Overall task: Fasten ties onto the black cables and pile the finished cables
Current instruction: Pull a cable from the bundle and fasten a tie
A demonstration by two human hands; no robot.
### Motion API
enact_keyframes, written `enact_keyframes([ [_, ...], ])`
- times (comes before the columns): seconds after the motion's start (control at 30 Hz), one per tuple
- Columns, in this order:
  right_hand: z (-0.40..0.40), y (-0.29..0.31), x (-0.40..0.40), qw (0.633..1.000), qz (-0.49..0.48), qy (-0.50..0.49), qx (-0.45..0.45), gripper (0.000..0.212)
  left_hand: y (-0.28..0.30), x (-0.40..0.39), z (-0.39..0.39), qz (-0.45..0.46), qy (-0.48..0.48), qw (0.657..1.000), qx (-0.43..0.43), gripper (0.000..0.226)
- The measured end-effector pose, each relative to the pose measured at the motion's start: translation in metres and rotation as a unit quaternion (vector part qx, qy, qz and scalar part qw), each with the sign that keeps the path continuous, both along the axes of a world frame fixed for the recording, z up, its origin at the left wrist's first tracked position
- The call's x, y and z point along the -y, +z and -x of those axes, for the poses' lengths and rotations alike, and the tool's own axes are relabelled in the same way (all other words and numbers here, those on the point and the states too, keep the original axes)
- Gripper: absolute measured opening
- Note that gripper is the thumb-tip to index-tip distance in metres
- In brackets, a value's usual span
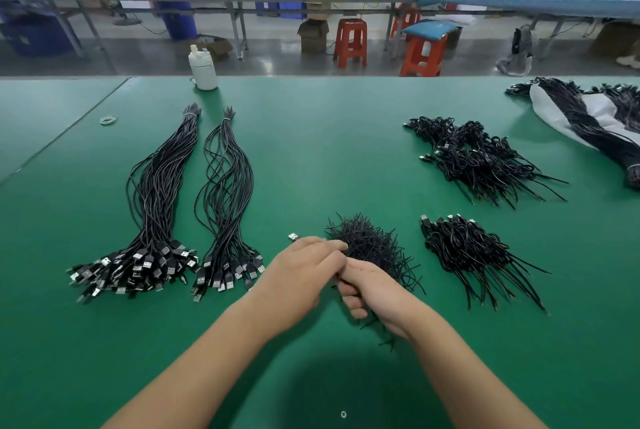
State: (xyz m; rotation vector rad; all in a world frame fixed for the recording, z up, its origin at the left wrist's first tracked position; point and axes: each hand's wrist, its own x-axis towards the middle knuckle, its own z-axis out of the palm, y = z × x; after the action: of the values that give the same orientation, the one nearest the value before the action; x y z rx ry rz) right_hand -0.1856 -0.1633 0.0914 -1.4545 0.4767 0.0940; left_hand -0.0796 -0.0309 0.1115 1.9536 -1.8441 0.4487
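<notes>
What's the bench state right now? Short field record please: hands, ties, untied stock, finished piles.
left hand: fingers curled on a cable, USB plug poking out
right hand: fingers gripping black strands, which ones unclear
tie heap: just beyond the hands
untied bundles: two, on the left
finished piles: two, on the right
table: green mat
</notes>
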Motion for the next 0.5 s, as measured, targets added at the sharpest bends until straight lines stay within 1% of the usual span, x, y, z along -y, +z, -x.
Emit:
enact_keyframes([
  [0.07,0.0,0.003,-0.001,1.0,0.013,0.01,-0.004,0.029,-0.001,0.001,0.004,0.003,0.04,0.994,-0.105,0.022],
  [0.1,-0.001,0.004,-0.001,1.0,0.018,0.008,-0.004,0.029,-0.002,0.002,0.007,0.02,0.064,0.984,-0.164,0.017],
  [0.17,-0.001,0.005,-0.003,1.0,0.022,-0.003,-0.001,0.028,-0.001,0.005,0.014,0.05,0.115,0.953,-0.275,0.014],
  [0.2,-0.001,0.004,-0.004,1.0,0.024,-0.009,0.0,0.028,-0.001,0.007,0.016,0.056,0.136,0.937,-0.317,0.015],
  [0.27,0.0,0.003,-0.005,0.999,0.049,-0.014,0.007,0.028,-0.002,0.009,0.017,0.059,0.166,0.915,-0.364,0.018],
  [0.3,0.001,0.002,-0.005,0.996,0.089,-0.011,0.017,0.028,-0.001,0.009,0.018,0.057,0.176,0.907,-0.377,0.019],
  [0.37,0.003,0.001,-0.006,0.973,0.228,0.017,0.04,0.028,0.0,0.009,0.017,0.046,0.195,0.894,-0.401,0.022],
  [0.43,0.004,-0.001,-0.007,0.933,0.355,0.045,0.043,0.032,0.0,0.009,0.016,0.034,0.211,0.882,-0.419,0.025],
  [0.5,0.005,-0.003,-0.008,0.89,0.451,0.055,0.036,0.034,-0.001,0.009,0.015,0.028,0.224,0.869,-0.441,0.027],
])
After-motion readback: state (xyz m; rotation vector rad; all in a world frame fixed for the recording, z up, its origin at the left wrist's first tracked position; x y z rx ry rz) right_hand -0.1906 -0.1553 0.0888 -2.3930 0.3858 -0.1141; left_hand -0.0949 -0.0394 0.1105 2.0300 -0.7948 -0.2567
